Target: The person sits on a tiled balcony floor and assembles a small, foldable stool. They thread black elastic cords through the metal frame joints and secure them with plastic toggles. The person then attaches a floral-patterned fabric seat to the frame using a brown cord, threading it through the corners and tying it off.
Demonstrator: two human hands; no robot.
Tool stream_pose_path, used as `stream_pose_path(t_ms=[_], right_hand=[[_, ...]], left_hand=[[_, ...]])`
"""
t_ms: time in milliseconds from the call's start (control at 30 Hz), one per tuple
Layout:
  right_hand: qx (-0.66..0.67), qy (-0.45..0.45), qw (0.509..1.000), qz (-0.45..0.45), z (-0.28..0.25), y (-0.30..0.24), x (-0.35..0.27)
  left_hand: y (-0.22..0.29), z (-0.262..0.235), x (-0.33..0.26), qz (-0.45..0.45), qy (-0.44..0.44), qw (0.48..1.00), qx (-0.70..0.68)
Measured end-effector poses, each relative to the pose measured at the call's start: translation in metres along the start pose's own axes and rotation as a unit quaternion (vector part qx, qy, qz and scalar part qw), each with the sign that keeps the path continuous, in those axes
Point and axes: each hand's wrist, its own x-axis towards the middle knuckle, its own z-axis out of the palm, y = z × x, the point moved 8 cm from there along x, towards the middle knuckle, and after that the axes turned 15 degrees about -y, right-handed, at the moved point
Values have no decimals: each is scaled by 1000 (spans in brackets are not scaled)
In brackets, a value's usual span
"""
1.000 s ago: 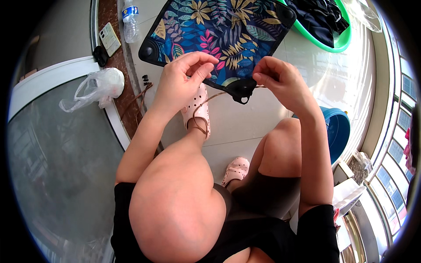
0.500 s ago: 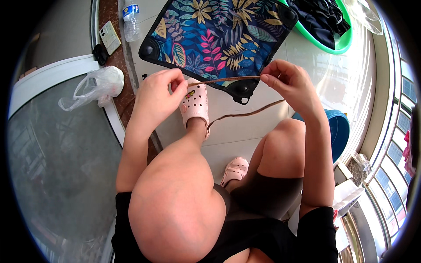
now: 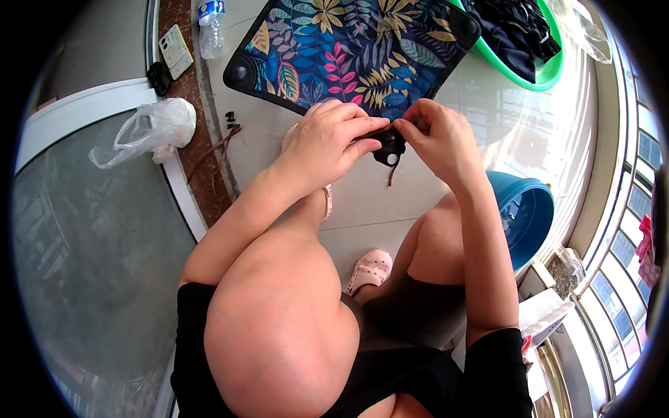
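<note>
A dark blue, leaf-patterned fabric panel [image 3: 348, 52] with black edging and rounded black corner pieces lies in front of me. At its nearest corner is a black corner piece [image 3: 390, 148] with a ringed tab. My left hand [image 3: 326, 143] and my right hand [image 3: 440, 139] meet there, fingertips almost touching, pinching a thin brown cord. One end of the cord [image 3: 393, 175] dangles below the fingers beside the tab. More brown cord [image 3: 221, 145] lies on the dark red stone strip at the left; its link to the held part is hidden behind my left hand and arm.
To the right stand a green basin [image 3: 554, 73] of dark clothes and a blue bucket [image 3: 536, 216]. At left are a phone [image 3: 175, 51], a plastic bottle [image 3: 212, 35], a white plastic bag [image 3: 164, 129] and small black pieces [image 3: 231, 120]. Pink clogs [image 3: 373, 268] are on my feet.
My hands have come together at the panel's near corner; the left moved right. The cord, stretched between them before, is now bunched at the fingertips, with part lying on the left.
</note>
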Motion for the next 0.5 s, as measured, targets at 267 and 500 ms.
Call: stream_pose_path(t_ms=[267, 500], right_hand=[[-44, 6, 999, -15, 4, -6, 2], [-8, -4, 1000, -25, 8, -1, -1]], left_hand=[[7, 2, -7, 40, 16, 994, 99], [13, 5, -6, 53, 41, 981, 183]])
